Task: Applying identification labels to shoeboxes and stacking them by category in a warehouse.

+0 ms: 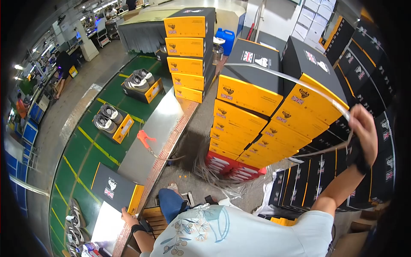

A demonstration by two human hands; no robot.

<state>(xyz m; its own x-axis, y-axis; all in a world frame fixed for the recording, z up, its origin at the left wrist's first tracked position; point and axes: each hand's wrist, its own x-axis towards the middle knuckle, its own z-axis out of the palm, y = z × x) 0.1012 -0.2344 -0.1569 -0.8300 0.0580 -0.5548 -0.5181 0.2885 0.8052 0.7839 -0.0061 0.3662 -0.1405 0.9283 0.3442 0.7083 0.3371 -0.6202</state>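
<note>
At three o'clock in the head view, a worker's right hand point(364, 130) grips a pale strap point(339, 106), fingers closed together on the band, which arcs from them toward twelve o'clock across stacked yellow-and-black boxes point(248, 92). At seven o'clock, the left hand point(129, 219) touches the near corner of a black-lidded shoebox point(110, 182), lying toward eleven o'clock from its fingertips; I cannot tell whether those fingers are apart. An orange tool point(144, 138) rests at nine o'clock.

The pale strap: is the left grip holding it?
No, the right grip holds the pale strap; the left grip is at a black box.
</note>
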